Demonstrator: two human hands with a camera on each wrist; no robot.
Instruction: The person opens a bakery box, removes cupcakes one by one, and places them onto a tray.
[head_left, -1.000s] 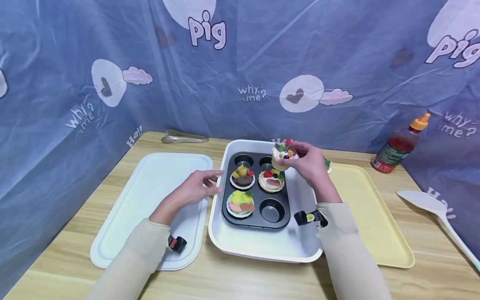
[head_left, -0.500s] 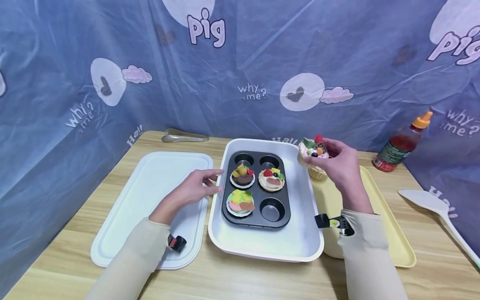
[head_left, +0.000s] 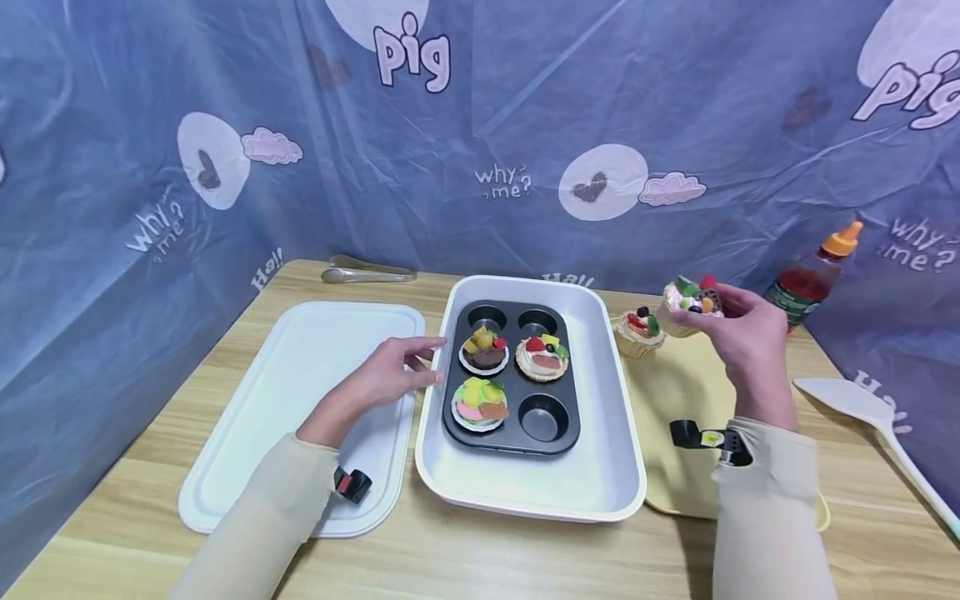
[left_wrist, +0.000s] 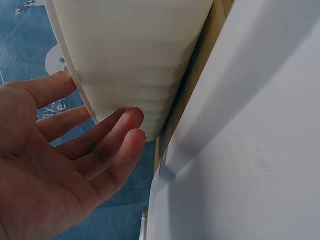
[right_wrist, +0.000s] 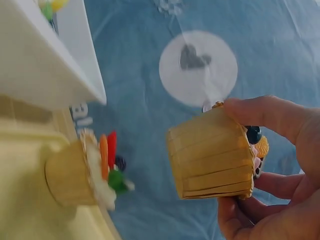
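Note:
In the head view my right hand [head_left: 752,333] pinches a cupcake [head_left: 686,307] with cream, a red berry and a green leaf, held above the yellow tray [head_left: 675,442]. The right wrist view shows its pleated paper cup [right_wrist: 212,155] between thumb and fingers. Another fruit-topped cupcake [head_left: 639,335] stands on the yellow tray, to the left of it. My left hand [head_left: 378,379] touches the left rim of a deep white tub [head_left: 607,492], its fingers loosely bent. Inside the tub lies a dark muffin tin [head_left: 513,442] carrying a chocolate tart [head_left: 483,354], a berry tart [head_left: 542,358] and a yellow-topped tart [head_left: 480,406].
A flat white tray [head_left: 300,375] lies left of the tub, with metal tongs [head_left: 367,273] behind it. At the right are a sauce bottle [head_left: 806,279], partly behind my right hand, and a white spatula [head_left: 847,396]. A blue printed sheet [head_left: 450,192] hangs behind.
My right hand has carried the cupcake rightward from above the muffin tin to above the yellow tray. The other cupcake there has come into fuller view. My left hand has stayed at the tub's rim.

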